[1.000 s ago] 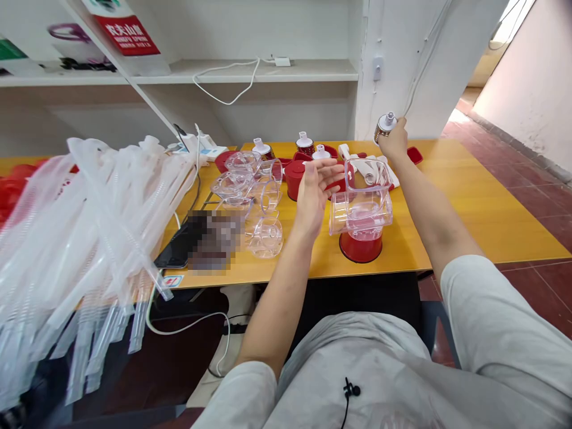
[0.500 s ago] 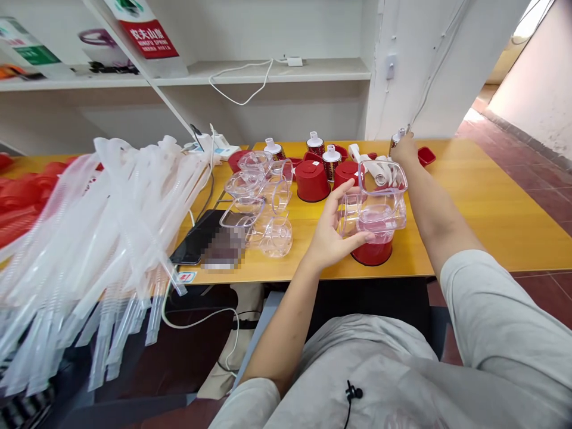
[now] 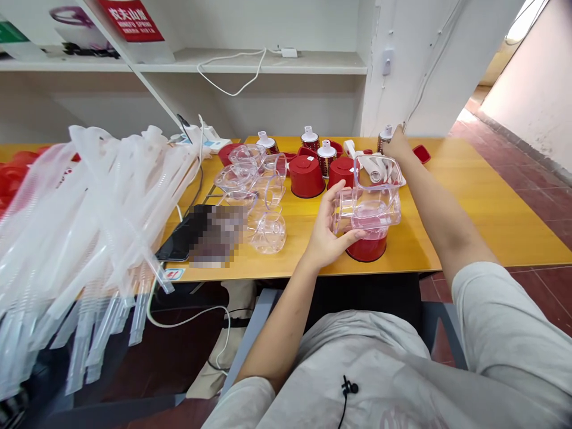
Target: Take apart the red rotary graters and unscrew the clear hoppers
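Clear, pink-tinted plastic, moulded into a ribbed cylinder with a square-cornered loop above it, forms the see-through fitting (image 3: 373,211) at the front of the yellow, smooth-topped desk (image 3: 469,208). It sits on a round, glossy red base (image 3: 367,250). The person's left hand (image 3: 322,238) has hold of the fitting's left end, its fingers (image 3: 331,199) and thumb curved wide around the cylinder. The right arm stretches to the back of the desk, where the right hand (image 3: 398,146) is at a dark-patterned bottle (image 3: 384,143) with a white nozzle; its fingers are mostly hidden, so how far they are open, or whether they grip, cannot be told.

Behind the fitting are squat red cups (image 3: 306,179), similar white-nozzled bottles (image 3: 326,159) and smooth white tubular parts (image 3: 374,171). More clear fittings (image 3: 268,231) cluster left of centre, near a flat black phone (image 3: 181,238). Long, translucent tubes (image 3: 102,220) with ridged sections heap over the desk's left edge. Above, a carton (image 3: 134,24) on the shelf (image 3: 250,62) carries a red band with white Chinese characters over slightly blurred letters, apparently "NONGFU SPRING". A small sticker (image 3: 174,274) on the desk's front edge is too small to read.
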The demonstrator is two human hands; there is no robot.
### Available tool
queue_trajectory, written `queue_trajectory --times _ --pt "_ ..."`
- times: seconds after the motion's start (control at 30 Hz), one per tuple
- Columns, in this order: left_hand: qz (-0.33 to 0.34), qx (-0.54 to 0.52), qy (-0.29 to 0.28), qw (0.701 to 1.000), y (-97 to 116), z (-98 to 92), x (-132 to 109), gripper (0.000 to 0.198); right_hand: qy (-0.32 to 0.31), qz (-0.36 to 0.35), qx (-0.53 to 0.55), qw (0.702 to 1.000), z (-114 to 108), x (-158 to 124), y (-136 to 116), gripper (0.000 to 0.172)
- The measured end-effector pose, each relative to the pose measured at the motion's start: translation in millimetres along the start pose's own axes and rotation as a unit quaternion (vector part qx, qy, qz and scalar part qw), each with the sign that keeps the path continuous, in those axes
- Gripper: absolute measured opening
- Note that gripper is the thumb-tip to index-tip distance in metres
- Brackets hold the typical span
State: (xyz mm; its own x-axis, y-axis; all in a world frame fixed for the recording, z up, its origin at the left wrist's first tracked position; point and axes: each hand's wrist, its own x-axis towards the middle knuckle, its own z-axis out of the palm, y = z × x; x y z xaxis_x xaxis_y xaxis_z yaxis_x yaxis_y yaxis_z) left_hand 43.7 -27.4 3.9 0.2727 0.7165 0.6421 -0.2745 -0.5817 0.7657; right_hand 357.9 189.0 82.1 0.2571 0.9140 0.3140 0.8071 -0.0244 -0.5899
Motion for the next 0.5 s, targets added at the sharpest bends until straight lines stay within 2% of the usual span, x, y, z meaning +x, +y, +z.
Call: queue_trajectory --times 0.17,0.3,0.4,0.5 --pt "-0.017 -0.014 0.014 1.000 -3.3 1.8 -4.1 0.113 0.002 0.037 0.046 0.998 -20.5 -17.4 -9.2 0.056" --pt "-0.020 -0.012 0.025 0.999 -5.3 2.4 -5.3 0.113 -0.024 0.020 0.157 0.987 -39.1 -41.8 -18.6 0.058" --pt "-0.025 -0.015 0.037 0.999 -7.4 2.6 -9.0 0.118 -0.093 -0.018 0.273 0.957 -55.3 -88.1 -21.0 0.078" --pt "-0.083 -0.047 0.014 0.995 -8.5 2.0 -15.6 0.139 -0.183 -0.068 0.367 0.910 -68.7 -159.6 -17.9 0.108"
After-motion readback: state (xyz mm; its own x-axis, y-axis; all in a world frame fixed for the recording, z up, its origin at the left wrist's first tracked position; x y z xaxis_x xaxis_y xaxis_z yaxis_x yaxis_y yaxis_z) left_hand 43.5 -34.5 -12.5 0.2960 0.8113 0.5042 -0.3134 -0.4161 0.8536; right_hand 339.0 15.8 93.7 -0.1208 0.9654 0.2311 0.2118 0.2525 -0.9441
